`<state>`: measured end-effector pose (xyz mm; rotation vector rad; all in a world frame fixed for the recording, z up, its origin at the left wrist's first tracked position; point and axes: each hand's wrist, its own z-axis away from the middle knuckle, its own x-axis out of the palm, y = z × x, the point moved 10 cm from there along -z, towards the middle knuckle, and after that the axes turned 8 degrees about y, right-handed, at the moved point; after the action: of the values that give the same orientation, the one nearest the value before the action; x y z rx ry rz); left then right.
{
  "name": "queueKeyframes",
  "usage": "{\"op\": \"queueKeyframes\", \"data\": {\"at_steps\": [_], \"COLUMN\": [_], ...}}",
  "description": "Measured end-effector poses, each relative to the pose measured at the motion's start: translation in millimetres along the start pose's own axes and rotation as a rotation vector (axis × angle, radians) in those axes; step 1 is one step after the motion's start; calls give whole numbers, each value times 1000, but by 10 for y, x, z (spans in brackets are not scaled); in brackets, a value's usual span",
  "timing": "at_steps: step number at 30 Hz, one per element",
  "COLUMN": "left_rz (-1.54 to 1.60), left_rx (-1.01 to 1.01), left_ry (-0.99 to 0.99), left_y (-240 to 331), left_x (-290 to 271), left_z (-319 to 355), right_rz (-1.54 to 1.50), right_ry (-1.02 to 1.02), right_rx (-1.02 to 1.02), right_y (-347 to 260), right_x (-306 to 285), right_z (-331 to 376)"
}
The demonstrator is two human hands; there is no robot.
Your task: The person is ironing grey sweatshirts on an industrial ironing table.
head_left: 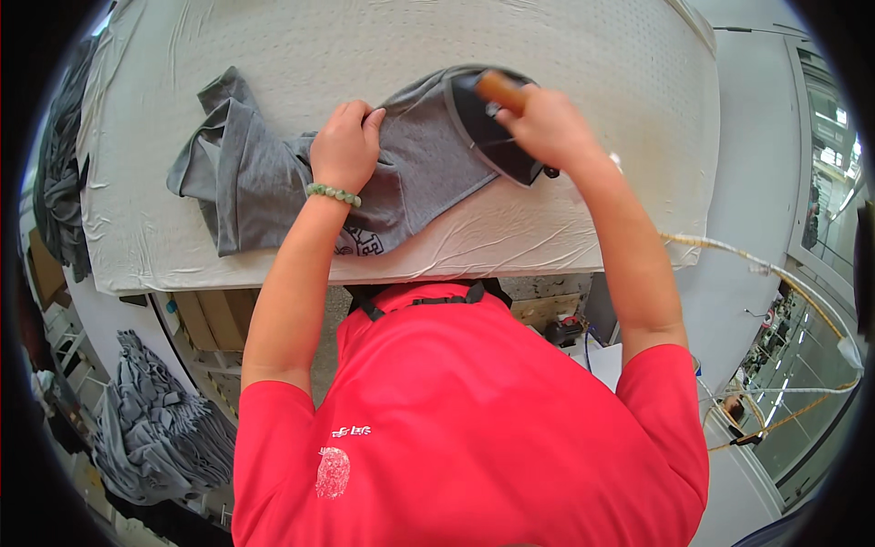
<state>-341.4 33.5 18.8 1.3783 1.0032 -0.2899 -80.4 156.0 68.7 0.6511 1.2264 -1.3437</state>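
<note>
Garment: grey knit cotton-like cloth shirt, matt, softly creased, lying limp and bunching in folds at its left end.
Iron: dark matt iron body, looking like metal or hard plastic; cannot tell which.
Iron handle: brown rounded wooden-looking handle, smooth, catching a slight sheen.
Table cover: off-white padded cloth pressing surface, matt, finely dimpled, wrinkling near the front edge.
Wrist: pale green bead bracelet, glossy, stone-like.
Hose: braided yellowish cable, rough-woven.
Pile: grey cloth heap, matt, crumpling.
</note>
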Motion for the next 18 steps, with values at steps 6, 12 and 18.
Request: {"op": "queueKeyframes", "data": {"at_steps": [6,12,18], "left_rz": [47,28,28], "left_rx": [-66,-144,201], "left_ry": [-48,-78,146], "left_y": [-152,-227,527], "left_x": [65,37,-43], "left_z": [-45,-48,74], "right_rz": [252,52,29], "right_ry": [-354,15,71], "right_rx": [-449,64,197], "right_y": [-1043,-127,1584], "right_x": [515,27,-155], "right_z": [535,-12,641]}}
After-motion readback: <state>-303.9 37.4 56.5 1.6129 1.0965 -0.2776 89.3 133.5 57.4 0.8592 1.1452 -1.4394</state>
